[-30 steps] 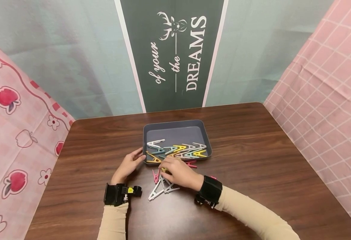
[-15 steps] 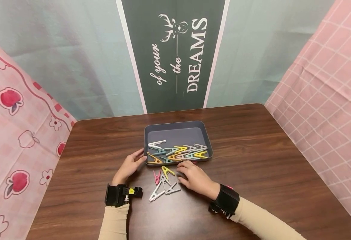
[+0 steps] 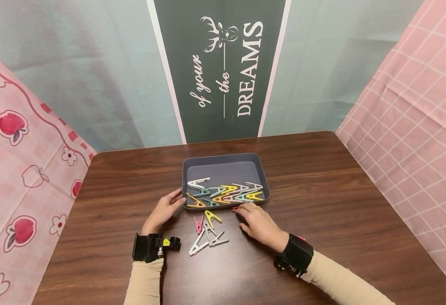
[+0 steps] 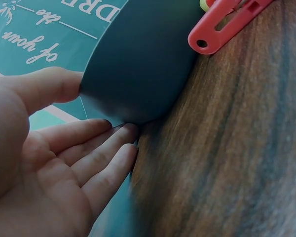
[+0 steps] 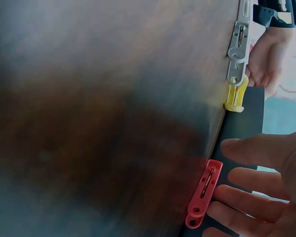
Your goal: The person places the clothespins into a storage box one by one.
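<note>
A dark grey tray (image 3: 223, 170) lies on the table, with several coloured clothespins in its near half. My left hand (image 3: 164, 210) touches the tray's near left corner, its thumb at the rim and its straight fingers against the outer wall. Just outside the near wall is a red clothespin (image 5: 204, 193), mostly covered by my right hand (image 3: 260, 225) in the head view. In the right wrist view the right fingers are spread beside that clothespin, not closed round it. Between the hands lie a yellow clothespin (image 3: 212, 217), a pink clothespin (image 3: 198, 225) and several grey and white clothespins (image 3: 218, 239).
The brown wooden table (image 3: 341, 203) extends on both sides of the tray. A curtain with lettering (image 3: 223, 84) hangs behind its far edge. Pink cloths hang left and right. Each wrist carries a black strap with a camera.
My right hand has moved right, away from the yellow clothespin, which now lies uncovered on the table, and over to the red one. The left hand has stayed at the tray corner.
</note>
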A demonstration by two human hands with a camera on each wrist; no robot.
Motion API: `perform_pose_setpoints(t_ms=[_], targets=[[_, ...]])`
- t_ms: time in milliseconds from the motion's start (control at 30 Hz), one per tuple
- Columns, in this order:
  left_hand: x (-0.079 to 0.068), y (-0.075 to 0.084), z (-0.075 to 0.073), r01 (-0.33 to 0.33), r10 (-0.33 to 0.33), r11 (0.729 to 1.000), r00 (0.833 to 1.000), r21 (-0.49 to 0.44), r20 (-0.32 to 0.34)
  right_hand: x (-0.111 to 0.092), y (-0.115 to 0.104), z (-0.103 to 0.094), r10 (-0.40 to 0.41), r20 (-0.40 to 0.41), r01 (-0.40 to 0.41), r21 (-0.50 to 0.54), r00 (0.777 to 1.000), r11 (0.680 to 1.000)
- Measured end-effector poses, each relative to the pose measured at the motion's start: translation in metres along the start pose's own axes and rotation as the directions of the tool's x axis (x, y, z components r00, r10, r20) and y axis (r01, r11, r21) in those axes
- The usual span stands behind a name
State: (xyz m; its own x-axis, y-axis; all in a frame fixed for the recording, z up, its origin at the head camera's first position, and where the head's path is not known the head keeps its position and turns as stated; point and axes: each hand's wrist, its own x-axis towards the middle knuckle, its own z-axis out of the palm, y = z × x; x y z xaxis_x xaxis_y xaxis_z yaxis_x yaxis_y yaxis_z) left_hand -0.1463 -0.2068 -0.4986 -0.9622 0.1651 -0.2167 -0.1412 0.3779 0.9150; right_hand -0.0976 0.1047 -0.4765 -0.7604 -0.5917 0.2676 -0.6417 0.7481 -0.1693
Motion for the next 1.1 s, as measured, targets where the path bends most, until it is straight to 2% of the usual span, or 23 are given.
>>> perform_pose_setpoints(t_ms=[333, 633, 933, 1100], targets=[[-0.0009, 0.0003, 0.0005, -0.004, 0.004, 1.0, 1.0, -0.007, 0.0, -0.0024, 0.0011, 0.0003, 0.042, -0.02, -0.042, -0.009, 0.999, 0.999], [-0.0028, 0.0031, -0.0006, 0.024, -0.024, 1.0, 1.0, 0.0, 0.009, -0.0019, -0.003, -0.0018, 0.048, 0.014, -0.048, -0.007, 0.999, 0.999], [-0.0028, 0.004, -0.0004, 0.022, -0.022, 1.0, 1.0, -0.013, 0.014, -0.002, -0.0007, -0.0009, 0.052, -0.056, -0.053, -0.023, 0.997, 0.998], [-0.0028, 0.0038, -0.0007, 0.024, -0.024, 1.0, 1.0, -0.01, 0.014, -0.0021, -0.0001, -0.0009, 0.063, -0.027, -0.064, -0.043, 0.998, 0.997]])
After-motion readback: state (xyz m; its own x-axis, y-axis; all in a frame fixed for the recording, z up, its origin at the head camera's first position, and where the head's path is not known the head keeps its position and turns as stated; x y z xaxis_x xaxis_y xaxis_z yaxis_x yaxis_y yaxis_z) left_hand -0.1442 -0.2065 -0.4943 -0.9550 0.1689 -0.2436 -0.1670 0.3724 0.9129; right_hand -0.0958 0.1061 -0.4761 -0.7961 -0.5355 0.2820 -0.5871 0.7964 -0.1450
